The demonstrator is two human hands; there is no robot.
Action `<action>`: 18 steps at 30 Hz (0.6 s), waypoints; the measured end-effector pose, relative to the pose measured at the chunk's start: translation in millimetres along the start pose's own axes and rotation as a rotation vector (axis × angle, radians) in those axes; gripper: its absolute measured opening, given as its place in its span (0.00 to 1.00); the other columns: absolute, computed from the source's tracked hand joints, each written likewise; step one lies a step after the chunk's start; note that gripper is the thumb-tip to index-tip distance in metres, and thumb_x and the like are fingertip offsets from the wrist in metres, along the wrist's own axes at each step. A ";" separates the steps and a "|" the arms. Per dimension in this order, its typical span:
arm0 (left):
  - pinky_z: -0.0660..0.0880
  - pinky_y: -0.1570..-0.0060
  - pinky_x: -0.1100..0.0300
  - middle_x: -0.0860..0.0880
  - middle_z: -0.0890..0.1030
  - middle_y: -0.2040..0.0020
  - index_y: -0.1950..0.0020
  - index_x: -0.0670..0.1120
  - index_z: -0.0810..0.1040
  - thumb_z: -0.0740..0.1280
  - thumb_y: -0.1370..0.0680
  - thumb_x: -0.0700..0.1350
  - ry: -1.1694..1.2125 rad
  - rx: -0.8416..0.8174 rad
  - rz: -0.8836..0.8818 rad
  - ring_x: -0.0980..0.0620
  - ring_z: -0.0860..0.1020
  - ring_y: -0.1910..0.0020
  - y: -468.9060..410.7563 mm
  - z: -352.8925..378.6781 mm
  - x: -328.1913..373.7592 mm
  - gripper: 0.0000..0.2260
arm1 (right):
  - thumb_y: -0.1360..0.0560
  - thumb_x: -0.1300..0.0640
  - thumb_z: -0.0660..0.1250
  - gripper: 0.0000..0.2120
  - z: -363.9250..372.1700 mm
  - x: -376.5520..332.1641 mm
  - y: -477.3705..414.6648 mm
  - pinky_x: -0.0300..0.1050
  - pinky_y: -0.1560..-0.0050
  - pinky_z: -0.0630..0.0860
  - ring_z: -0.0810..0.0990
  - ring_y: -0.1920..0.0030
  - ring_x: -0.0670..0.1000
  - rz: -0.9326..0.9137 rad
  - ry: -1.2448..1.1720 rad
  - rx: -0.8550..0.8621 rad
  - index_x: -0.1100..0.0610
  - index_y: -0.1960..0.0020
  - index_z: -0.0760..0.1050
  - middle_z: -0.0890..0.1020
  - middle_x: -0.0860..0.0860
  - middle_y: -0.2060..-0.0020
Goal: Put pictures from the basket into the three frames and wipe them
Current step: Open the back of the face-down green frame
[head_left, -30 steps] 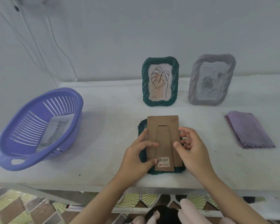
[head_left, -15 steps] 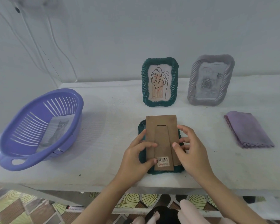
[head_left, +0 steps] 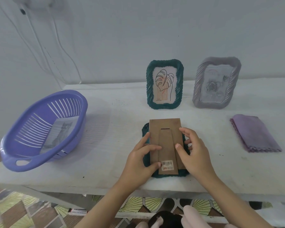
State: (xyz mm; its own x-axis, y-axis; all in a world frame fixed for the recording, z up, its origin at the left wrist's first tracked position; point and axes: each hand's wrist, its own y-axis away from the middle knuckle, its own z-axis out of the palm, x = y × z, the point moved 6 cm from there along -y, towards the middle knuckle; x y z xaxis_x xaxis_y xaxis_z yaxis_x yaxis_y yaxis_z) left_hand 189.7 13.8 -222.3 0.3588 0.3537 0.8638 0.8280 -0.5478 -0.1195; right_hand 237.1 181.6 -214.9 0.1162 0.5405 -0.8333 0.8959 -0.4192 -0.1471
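Both bare forearms come in from 6 o'clock, the left forearm [head_left: 105, 203] angling toward 1 o'clock, the right forearm [head_left: 234, 199] toward 11 o'clock. The left hand [head_left: 138, 163], knuckles up, holds the backing board [head_left: 164, 129] with bent thumb and forefinger on its face. The right hand [head_left: 196, 155] grips its 3 o'clock edge, thumb on top

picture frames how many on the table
3: a standing green frame at back centre, a grey frame right of it, and a face-down green frame at the front edge, its cardboard back held by left hand and right hand. None seems hidden.
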 end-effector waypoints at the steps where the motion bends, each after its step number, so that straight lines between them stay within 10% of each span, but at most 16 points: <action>1: 0.63 0.43 0.80 0.64 0.58 0.29 0.47 0.61 0.76 0.73 0.31 0.40 -0.005 -0.009 -0.003 0.77 0.55 0.35 -0.2 0.2 0.3 0.19 | 0.25 0.58 0.66 0.22 -0.7 0.4 -0.8 0.24 0.58 0.66 0.72 0.52 0.41 -0.003 -0.014 0.001 0.47 0.34 0.66 0.70 0.41 0.44; 10: 0.58 0.39 0.71 0.69 0.60 0.35 0.47 0.65 0.74 0.76 0.33 0.43 -0.053 -0.034 -0.024 0.64 0.59 0.34 -7.1 -8.3 1.9 0.23 | 0.28 0.63 0.69 0.20 -7.9 3.0 -7.6 0.37 0.55 0.74 0.74 0.53 0.44 0.061 -0.201 -0.049 0.39 0.47 0.72 0.76 0.42 0.50; 18: 0.75 0.51 0.65 0.57 0.69 0.39 0.42 0.58 0.74 0.75 0.34 0.38 0.087 -0.083 -0.065 0.55 0.72 0.45 -16.8 -12.8 5.2 0.25 | 0.29 0.66 0.69 0.19 -13.5 -6.4 -14.8 0.44 0.54 0.81 0.79 0.55 0.51 0.123 -0.376 -0.093 0.45 0.46 0.76 0.80 0.48 0.50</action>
State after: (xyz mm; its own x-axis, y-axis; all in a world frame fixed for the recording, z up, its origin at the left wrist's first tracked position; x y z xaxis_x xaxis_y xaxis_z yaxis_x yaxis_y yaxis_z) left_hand 172.2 15.1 -209.6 0.2635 0.3258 0.9080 0.8085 -0.5881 -0.0236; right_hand 229.0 194.2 -200.1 0.0756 0.1788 -0.9810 0.9219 -0.3875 0.0004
